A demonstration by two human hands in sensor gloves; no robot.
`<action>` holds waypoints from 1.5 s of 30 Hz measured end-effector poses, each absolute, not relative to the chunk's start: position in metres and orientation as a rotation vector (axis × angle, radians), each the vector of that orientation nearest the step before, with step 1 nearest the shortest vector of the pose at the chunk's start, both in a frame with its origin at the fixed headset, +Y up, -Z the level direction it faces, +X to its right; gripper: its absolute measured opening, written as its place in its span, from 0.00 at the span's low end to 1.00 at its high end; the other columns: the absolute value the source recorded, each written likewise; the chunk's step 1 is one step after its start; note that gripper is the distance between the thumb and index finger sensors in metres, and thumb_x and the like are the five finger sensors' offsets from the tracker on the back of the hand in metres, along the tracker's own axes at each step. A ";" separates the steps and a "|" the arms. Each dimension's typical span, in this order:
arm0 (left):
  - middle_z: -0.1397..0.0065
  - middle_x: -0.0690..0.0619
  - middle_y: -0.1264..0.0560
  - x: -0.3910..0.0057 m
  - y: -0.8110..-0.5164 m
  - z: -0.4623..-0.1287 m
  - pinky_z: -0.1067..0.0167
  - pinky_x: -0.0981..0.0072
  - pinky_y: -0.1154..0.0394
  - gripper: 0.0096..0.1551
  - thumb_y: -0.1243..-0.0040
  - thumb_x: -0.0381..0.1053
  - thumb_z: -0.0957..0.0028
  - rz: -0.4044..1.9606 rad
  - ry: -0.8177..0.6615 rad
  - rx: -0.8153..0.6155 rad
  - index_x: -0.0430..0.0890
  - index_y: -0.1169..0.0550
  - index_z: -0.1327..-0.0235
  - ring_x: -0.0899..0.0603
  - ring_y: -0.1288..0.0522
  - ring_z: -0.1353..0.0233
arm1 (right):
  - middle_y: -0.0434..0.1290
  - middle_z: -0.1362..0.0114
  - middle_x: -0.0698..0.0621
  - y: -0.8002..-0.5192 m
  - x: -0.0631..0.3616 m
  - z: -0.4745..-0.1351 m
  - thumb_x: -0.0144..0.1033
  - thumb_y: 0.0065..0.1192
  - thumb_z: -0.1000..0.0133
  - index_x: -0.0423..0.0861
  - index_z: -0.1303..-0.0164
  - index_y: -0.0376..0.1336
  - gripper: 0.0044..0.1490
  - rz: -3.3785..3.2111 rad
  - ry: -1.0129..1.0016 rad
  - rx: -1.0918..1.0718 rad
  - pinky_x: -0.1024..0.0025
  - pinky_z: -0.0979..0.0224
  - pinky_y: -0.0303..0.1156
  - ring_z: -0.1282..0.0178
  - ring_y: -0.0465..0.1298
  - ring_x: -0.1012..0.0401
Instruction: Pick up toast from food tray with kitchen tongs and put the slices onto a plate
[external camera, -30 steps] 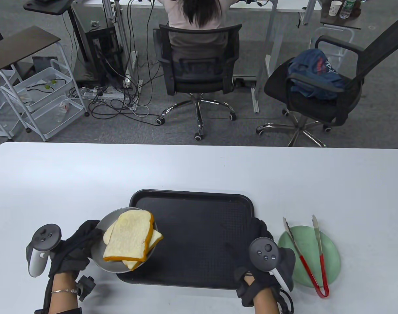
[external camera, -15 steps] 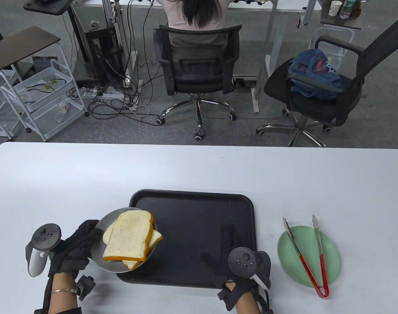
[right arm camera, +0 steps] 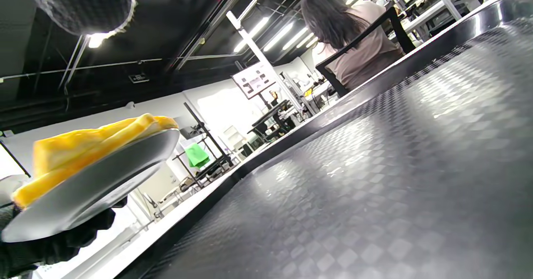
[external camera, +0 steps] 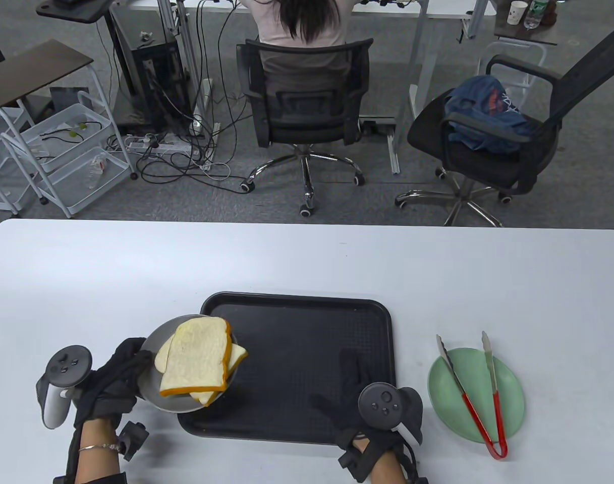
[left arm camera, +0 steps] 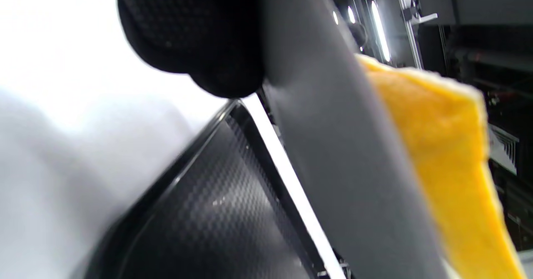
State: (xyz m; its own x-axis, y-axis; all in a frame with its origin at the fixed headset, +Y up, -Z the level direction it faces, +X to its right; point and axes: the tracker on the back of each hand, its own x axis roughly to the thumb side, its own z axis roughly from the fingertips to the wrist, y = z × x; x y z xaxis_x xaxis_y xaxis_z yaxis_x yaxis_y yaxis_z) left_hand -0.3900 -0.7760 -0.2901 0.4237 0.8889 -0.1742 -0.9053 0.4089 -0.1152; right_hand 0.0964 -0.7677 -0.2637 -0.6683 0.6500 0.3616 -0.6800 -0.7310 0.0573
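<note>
Left hand (external camera: 107, 385) holding round metal plate (external camera: 153, 345), seemingly spongy toast (external camera: 196, 358)

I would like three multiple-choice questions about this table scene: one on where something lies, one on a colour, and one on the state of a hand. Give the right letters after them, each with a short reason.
1. Where do the tongs lie?
A. on the green plate
B. on the black tray
C. in the left hand

2. What colour are the tongs' handles?
A. blue
B. red
C. yellow

3. What is the right hand doing?
A. gripping the tongs
B. resting flat on the black tray, holding nothing
C. holding toast

Answers:
1 A: the tongs rest across the green plate, right of the black tray.
2 B: the handle end is red.
3 B: its fingers lie spread on the tray, while the left hand holds the metal plate of toast.
</note>
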 end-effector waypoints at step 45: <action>0.26 0.29 0.30 -0.446 -0.803 -0.256 0.44 0.58 0.14 0.36 0.56 0.38 0.23 1.227 0.667 -0.069 0.23 0.53 0.13 0.36 0.16 0.40 | 0.41 0.23 0.22 -0.756 0.100 -0.249 0.63 0.60 0.50 0.30 0.26 0.35 0.66 2.206 -0.143 0.522 0.30 0.37 0.55 0.29 0.49 0.27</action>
